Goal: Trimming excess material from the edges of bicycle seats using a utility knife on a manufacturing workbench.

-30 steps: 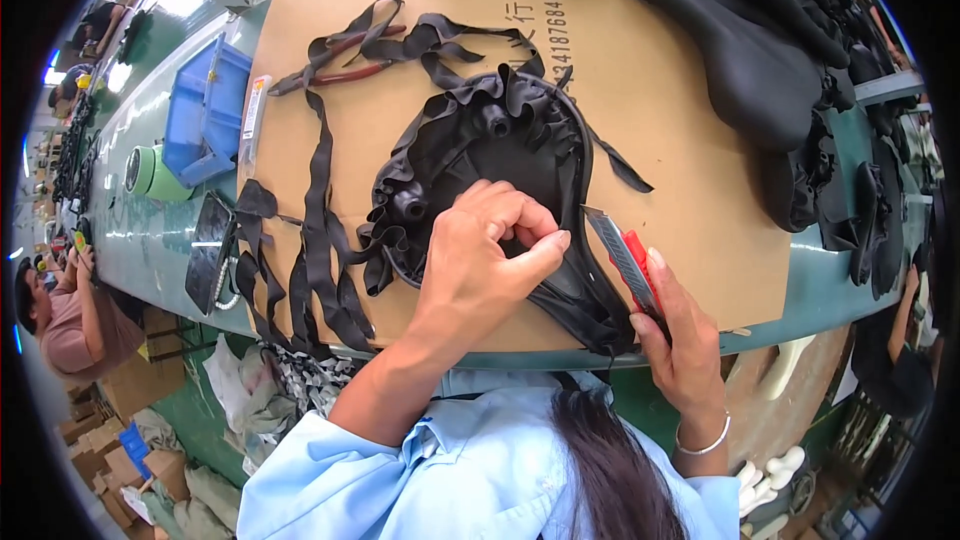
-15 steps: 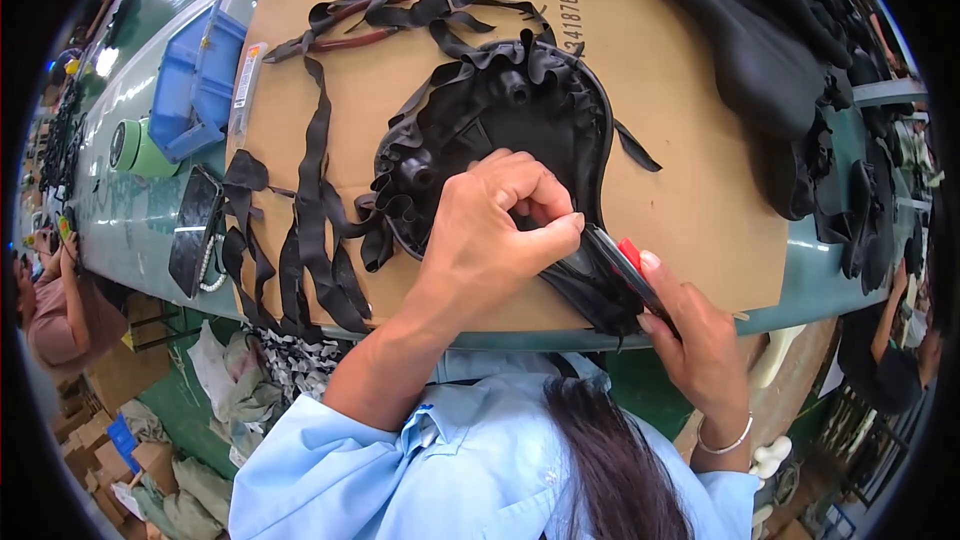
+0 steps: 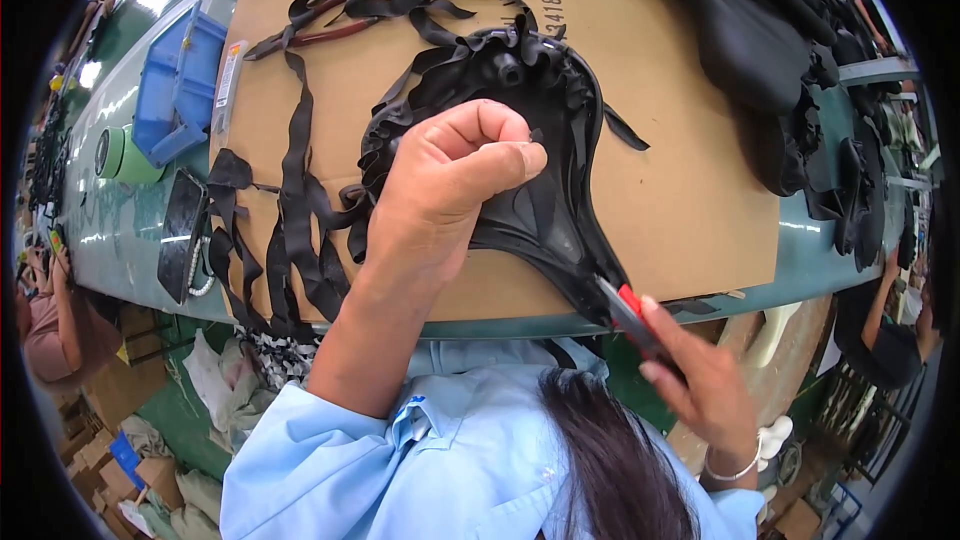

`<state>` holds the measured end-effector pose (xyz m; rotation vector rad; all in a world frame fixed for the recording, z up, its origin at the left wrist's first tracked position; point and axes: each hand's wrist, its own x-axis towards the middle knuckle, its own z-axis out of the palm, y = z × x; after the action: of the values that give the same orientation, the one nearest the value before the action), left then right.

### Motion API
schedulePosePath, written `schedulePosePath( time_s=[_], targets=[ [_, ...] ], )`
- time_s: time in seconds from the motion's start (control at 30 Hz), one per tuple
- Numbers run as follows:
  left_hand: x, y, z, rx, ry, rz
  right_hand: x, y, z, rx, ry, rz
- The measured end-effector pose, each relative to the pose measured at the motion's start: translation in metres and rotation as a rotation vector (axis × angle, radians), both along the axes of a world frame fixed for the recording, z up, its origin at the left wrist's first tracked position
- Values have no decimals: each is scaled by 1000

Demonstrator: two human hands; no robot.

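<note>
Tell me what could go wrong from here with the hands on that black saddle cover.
1. The right hand holds a red-handled cutter at the narrow tip of the black saddle cover, which overhangs the cardboard sheet; a slip could nick the cover or drop the piece.
2. The left hand pinches the cover's edge, on the cutter's likely line; a jerk might bring the tool toward the fingers.
3. Loose black strips beside the left forearm could snag.
</note>
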<state>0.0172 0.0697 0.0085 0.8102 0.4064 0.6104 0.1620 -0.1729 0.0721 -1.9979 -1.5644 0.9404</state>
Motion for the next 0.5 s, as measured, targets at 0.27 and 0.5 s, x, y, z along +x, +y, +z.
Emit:
schedulePosePath(
  time_s=[0.27, 0.5],
  targets=[
    [-6, -6, 31, 1252, 252, -338, -28, -13, -20, 160, 637, -575],
    [-15, 17, 22, 1584, 457, -464, -19, -14, -19, 96, 576, -542]
  ],
)
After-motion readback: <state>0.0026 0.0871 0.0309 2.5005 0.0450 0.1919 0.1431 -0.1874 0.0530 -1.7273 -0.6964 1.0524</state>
